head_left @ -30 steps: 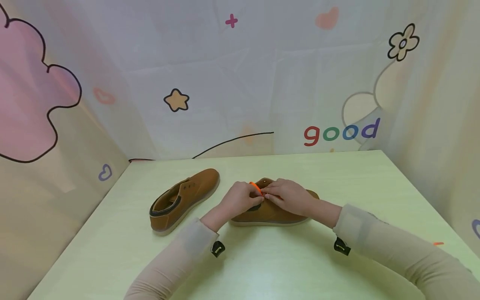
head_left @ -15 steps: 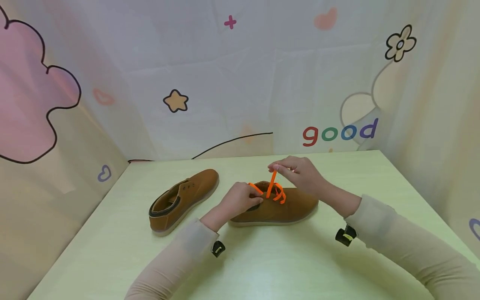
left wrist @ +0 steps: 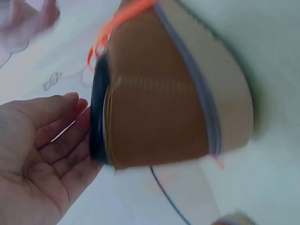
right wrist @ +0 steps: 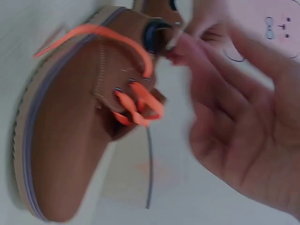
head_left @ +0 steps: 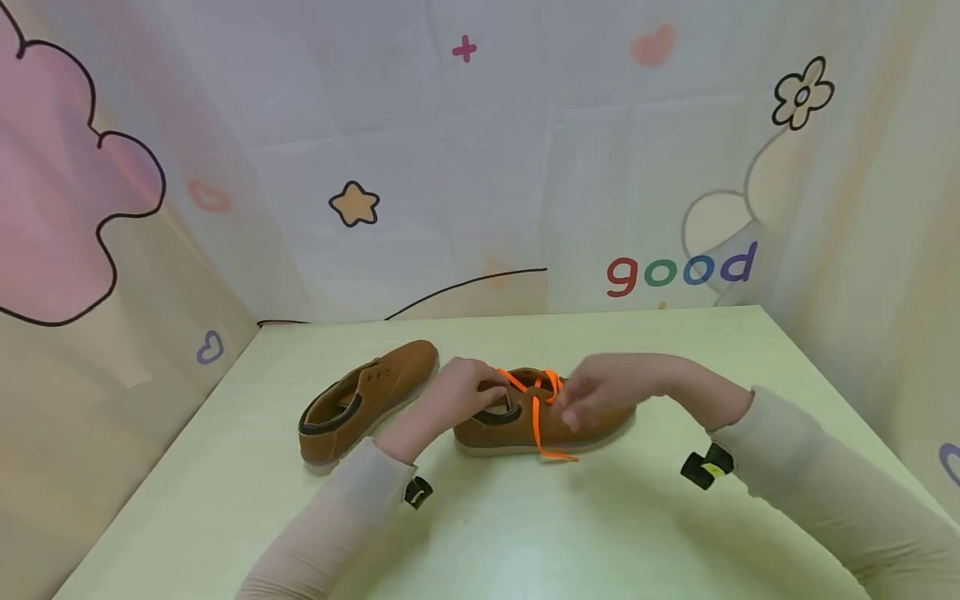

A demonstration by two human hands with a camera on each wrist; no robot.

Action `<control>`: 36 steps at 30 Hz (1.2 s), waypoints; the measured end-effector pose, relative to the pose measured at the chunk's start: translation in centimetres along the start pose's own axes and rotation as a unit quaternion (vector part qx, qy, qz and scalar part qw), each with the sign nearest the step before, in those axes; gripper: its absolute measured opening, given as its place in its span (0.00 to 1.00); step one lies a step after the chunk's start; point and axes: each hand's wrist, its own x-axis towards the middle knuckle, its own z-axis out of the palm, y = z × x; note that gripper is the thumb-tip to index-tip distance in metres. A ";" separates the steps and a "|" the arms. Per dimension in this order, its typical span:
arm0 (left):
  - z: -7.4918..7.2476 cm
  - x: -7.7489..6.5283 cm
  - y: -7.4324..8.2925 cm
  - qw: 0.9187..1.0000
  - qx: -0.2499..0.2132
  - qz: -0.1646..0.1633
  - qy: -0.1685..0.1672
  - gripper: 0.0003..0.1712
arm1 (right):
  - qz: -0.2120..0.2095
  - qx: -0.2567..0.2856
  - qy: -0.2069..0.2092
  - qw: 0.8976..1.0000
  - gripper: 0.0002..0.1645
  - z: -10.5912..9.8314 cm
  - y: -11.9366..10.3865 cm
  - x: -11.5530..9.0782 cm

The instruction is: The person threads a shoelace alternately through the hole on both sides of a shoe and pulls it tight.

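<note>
A brown shoe [head_left: 506,437] with a dark collar and pale sole stands on the table, toe to the right. Its orange shoelace [head_left: 536,423] runs through eyelets; one end hangs down the near side onto the table, and a loop shows at the eyelets [right wrist: 131,81]. My left hand [head_left: 450,396] is at the heel end, its fingers loosely bent by the collar [left wrist: 98,112]; whether they touch it I cannot tell. Above the toe side hovers my right hand [head_left: 618,385], blurred, fingers loosely bent with nothing in them [right wrist: 243,112].
A second brown shoe [head_left: 408,379], with no lace in its visible eyelets, stands to the left, toe pointing away. The pale green table [head_left: 480,533] ends at a printed curtain [head_left: 450,167] behind and at both sides.
My right hand first pulled the lace upward from the shoe, then let it go and came lower. The lace end now drapes down the near side. My left hand has shifted slightly left.
</note>
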 end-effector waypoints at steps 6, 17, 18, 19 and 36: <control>-0.9 -0.4 -1.1 0.999 0.030 -0.009 0.018 0.08 | 0.045 -0.066 0.188 0.979 0.23 0.7 1.0 7.5; -0.5 -0.3 -1.5 0.997 0.062 0.037 -0.017 0.11 | 0.038 0.151 0.214 0.964 0.19 -0.6 0.0 10.6; -0.6 -0.3 -1.6 0.997 0.060 0.039 -0.020 0.11 | 0.041 0.176 0.218 0.959 0.19 -1.1 -0.3 10.3; -0.7 -0.3 -1.6 0.997 0.063 0.044 -0.023 0.11 | 0.043 0.198 0.225 0.953 0.20 -1.6 -0.7 10.0; -1.3 2.5 -1.1 0.998 0.036 -0.045 -0.021 0.16 | 0.034 0.380 0.321 0.867 0.27 -5.8 -1.9 3.9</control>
